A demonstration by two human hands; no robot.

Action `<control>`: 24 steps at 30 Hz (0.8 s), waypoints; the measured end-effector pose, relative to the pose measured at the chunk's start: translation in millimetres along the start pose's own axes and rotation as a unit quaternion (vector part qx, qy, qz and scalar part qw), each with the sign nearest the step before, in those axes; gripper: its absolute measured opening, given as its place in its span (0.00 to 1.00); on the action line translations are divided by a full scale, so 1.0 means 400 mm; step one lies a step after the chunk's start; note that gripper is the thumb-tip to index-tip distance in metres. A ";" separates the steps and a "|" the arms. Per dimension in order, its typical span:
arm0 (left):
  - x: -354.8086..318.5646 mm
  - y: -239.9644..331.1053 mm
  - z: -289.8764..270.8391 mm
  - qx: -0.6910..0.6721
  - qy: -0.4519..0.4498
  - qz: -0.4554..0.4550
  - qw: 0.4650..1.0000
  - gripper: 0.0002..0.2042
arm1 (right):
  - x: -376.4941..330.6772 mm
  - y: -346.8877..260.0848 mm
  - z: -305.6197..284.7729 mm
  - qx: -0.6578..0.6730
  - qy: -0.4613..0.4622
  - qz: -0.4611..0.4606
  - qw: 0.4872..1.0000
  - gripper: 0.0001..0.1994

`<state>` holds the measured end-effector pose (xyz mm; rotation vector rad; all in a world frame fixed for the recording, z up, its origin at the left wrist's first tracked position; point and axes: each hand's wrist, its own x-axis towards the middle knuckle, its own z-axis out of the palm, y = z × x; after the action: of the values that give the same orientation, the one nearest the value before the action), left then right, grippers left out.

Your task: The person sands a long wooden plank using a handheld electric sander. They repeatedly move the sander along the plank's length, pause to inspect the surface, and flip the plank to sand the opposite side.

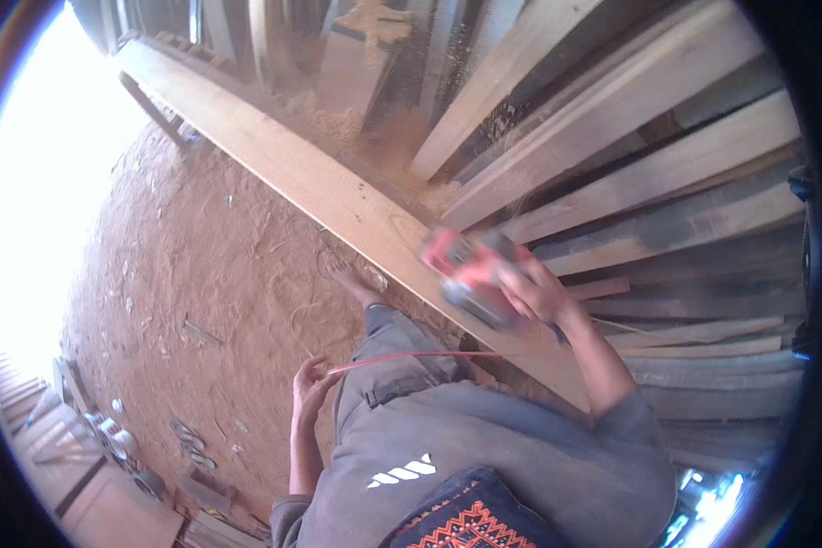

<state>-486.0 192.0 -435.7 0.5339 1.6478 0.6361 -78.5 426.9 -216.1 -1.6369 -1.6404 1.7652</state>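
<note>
A long pale plank [283, 160] runs slantwise from the far left to beside my right hip. On its near part sits a red electric hand planer [461, 260], smeared by motion. My right hand [537, 290] is closed round the planer's handle. A thin red cord [402, 356] stretches across in front of my waist. One end of its visible length meets my left hand [312, 379], whose fingers are pinched on it, well apart from the plank. Pale wood shavings fly in the air beyond the plank.
Many boards [612, 119] lean and lie stacked along the right and far side. Sawdust [338, 123] covers things behind the plank. A trestle leg [155, 110] props the plank's far end. My bare foot [352, 281] stands on the brown dirt floor [201, 265]. Wood pieces [119, 484] lie at lower left.
</note>
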 end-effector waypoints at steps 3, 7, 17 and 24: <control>0.064 0.114 0.083 0.052 -0.090 0.072 0.992 0.28 | -0.222 0.109 -0.051 0.024 0.085 0.119 0.989 0.22; 0.091 0.210 0.124 0.145 -0.103 0.147 0.973 0.28 | -0.213 0.153 -0.051 0.059 0.096 0.082 0.990 0.23; 0.102 0.002 -0.107 -0.037 0.098 0.033 0.994 0.21 | 0.280 -0.172 0.079 0.060 0.062 0.009 0.996 0.23; 0.129 0.040 -0.158 -0.159 0.176 -0.101 0.966 0.20 | 0.795 -0.516 0.258 0.023 0.003 -0.018 1.000 0.24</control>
<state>-557.0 230.9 -455.3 0.0165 1.8541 0.8579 -373.2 684.8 -249.7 -1.5818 -1.6042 1.7654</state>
